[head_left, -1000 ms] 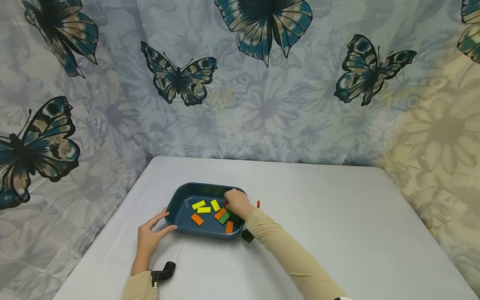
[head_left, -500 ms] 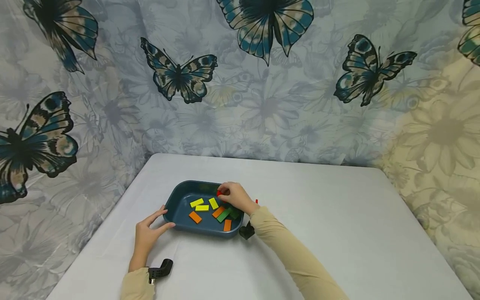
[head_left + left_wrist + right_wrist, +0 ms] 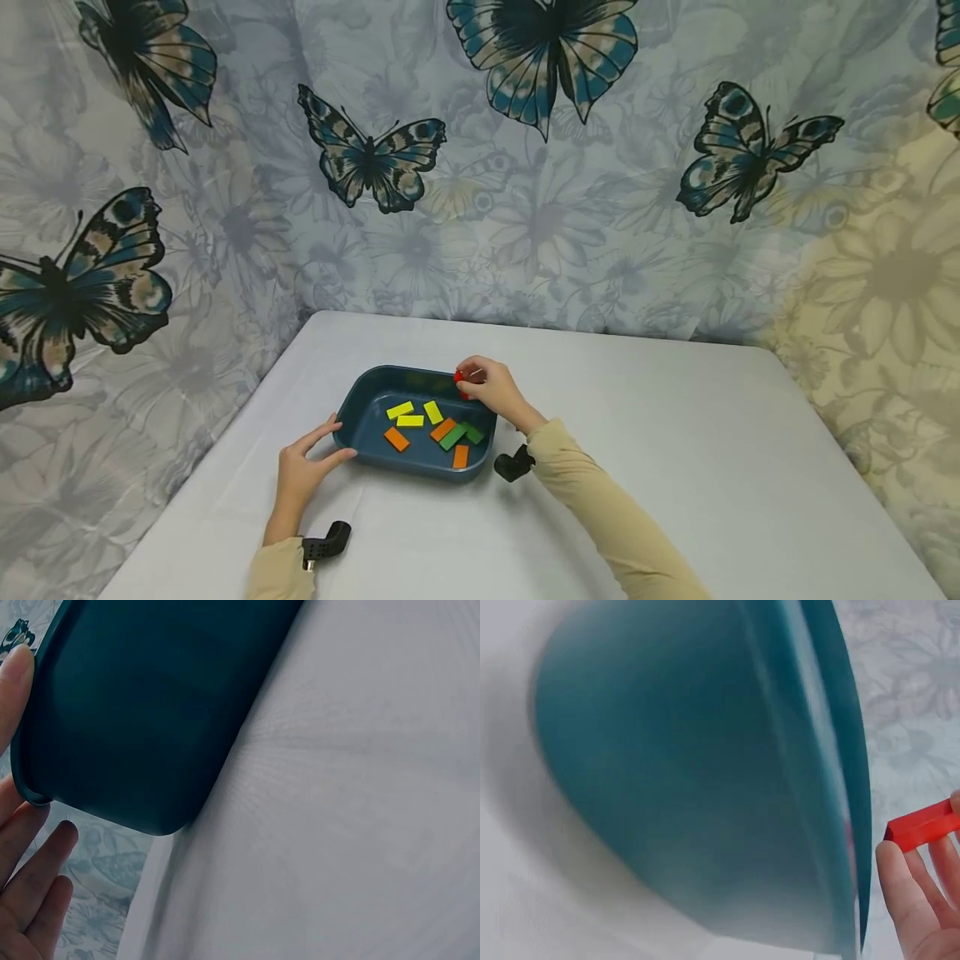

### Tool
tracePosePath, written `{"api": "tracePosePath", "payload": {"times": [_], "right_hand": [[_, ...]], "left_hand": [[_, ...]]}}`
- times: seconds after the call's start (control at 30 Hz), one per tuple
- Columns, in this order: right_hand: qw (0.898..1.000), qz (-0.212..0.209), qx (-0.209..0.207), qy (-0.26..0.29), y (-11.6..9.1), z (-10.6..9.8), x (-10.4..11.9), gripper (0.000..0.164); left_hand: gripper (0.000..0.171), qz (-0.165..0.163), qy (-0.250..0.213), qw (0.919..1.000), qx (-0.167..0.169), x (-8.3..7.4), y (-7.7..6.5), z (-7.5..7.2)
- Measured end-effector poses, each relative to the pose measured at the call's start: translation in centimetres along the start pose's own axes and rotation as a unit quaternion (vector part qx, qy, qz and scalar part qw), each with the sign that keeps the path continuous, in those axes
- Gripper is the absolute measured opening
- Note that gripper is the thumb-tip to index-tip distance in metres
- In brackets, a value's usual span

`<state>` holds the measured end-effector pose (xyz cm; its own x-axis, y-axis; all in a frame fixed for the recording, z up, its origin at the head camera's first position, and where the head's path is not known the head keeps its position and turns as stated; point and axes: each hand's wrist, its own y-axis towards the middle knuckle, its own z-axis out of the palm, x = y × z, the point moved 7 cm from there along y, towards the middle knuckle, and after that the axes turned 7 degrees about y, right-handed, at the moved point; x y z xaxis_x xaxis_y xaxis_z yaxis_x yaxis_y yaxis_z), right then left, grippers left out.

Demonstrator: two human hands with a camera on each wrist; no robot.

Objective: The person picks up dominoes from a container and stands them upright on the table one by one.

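A dark teal rectangular tray [image 3: 420,467] with rounded corners sits on the white table. My left hand [image 3: 303,475] touches its left end, thumb and fingers spread along the rim. In the left wrist view several fingers of that hand [image 3: 34,892] lie beside the tray's corner. My right hand [image 3: 495,387] pinches a red block [image 3: 922,825] between thumb and fingers, above the tray's far right corner. Inside the tray lie several small flat blocks: yellow blocks [image 3: 410,421], orange blocks [image 3: 397,439] and green blocks [image 3: 453,437]. Part of the red block is hidden by fingers.
The white-covered table [image 3: 675,450] extends to the right of the tray. Behind and to the left hangs a cloth backdrop [image 3: 540,250] with butterflies and flowers. Black wrist cameras [image 3: 327,543] are strapped on both wrists.
My right hand has lifted out of the tray with the red block and moved to its far right rim, uncovering the green blocks. The left hand has kept its place at the tray.
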<state>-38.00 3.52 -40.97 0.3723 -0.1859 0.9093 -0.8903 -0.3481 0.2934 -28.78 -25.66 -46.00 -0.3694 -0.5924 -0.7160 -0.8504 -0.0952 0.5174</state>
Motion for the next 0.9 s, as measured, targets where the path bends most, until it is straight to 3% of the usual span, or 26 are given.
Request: {"api": "tracePosePath", "payload": {"times": [0.27, 0.4, 0.63, 0.9], "right_hand": [[0.999, -0.036, -0.010, -0.033, -1.0, -0.9, 0.9, 0.018], [0.999, -0.046, -0.011, -0.013, -1.7, -1.5, 2.8, 0.019], [0.999, -0.021, -0.027, 0.020, -3.0, -2.9, 5.0, 0.019], [0.997, -0.004, -0.069, 0.020, -4.2, -5.5, 3.9, 0.019]], "left_hand": [[0.047, -0.006, -0.031, 0.9994, 0.009, 0.2, -0.1, -0.1], [0.045, 0.002, -0.040, 0.9992, 0.005, 0.2, -0.1, -0.1], [0.045, 0.006, -0.023, 0.9997, 0.001, 0.2, -0.1, 0.0], [0.045, 0.014, -0.027, 0.9995, -0.006, 0.0, -0.2, 0.0]]}}
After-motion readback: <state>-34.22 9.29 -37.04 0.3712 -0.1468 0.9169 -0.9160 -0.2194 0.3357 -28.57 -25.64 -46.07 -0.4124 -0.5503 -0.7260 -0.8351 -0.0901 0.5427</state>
